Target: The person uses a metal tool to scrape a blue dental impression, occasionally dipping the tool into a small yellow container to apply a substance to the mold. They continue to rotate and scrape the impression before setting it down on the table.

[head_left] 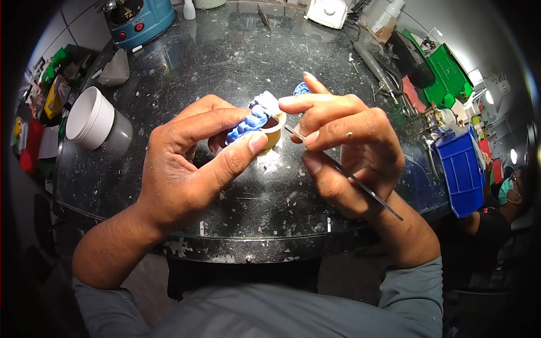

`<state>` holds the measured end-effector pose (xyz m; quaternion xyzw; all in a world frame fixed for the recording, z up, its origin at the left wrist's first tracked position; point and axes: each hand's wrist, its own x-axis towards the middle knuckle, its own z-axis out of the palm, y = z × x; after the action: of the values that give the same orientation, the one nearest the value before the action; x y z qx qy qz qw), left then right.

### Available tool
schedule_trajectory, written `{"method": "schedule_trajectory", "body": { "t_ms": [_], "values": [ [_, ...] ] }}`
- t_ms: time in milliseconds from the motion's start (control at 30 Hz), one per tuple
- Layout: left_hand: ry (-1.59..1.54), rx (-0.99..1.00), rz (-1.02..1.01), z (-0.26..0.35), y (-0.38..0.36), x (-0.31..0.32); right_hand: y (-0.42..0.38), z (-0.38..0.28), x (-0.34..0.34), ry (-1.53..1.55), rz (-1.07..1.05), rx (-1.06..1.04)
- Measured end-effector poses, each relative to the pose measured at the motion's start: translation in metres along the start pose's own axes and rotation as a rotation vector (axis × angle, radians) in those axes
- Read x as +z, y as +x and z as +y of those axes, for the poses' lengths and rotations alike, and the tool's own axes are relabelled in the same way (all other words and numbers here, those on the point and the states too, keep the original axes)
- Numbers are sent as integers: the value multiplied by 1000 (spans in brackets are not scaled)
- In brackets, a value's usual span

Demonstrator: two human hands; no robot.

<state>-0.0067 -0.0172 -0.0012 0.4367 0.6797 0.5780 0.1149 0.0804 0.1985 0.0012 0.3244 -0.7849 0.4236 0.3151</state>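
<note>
Between the thumb and fingers of my left hand (pixel 183 152) is a blue and whitish dental model (pixel 256 119) with a row of tooth shapes, held tilted above the table. My right hand (pixel 358 132) grips a thin metal hand instrument (pixel 369 192) like a pen; its front end points toward the model. The right index fingertip is at or very near the model's upper right end. Just behind the model, a pale yellow round ring or cup (pixel 274 138) is partly hidden. Beyond my right fingers shows part of another blue piece (pixel 302 89).
On the scratched black table (pixel 220 62), a white plastic tub (pixel 90 119) stands at left, near a blue machine (pixel 138 25). A handpiece (pixel 369 61) and its cord lie at right, by a blue bin (pixel 461 174) and green case (pixel 448 73). A masked person (pixel 487 225) is at far right.
</note>
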Motion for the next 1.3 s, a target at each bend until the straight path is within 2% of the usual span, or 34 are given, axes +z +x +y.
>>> {"method": "schedule_trajectory", "body": {
  "t_ms": [100,733,833,1300],
  "values": [
    [-36,89,95,-6,2,5,0,0,0,11,-6,11],
    [-41,62,90,-2,1,4,0,-1,0,38,-5,13],
    [-6,-23,10,5,-1,1,-1,2,4,-5,8,4],
    [-42,89,96,-5,2,5,1,-2,1,-5,-1,21]
  ]
}}
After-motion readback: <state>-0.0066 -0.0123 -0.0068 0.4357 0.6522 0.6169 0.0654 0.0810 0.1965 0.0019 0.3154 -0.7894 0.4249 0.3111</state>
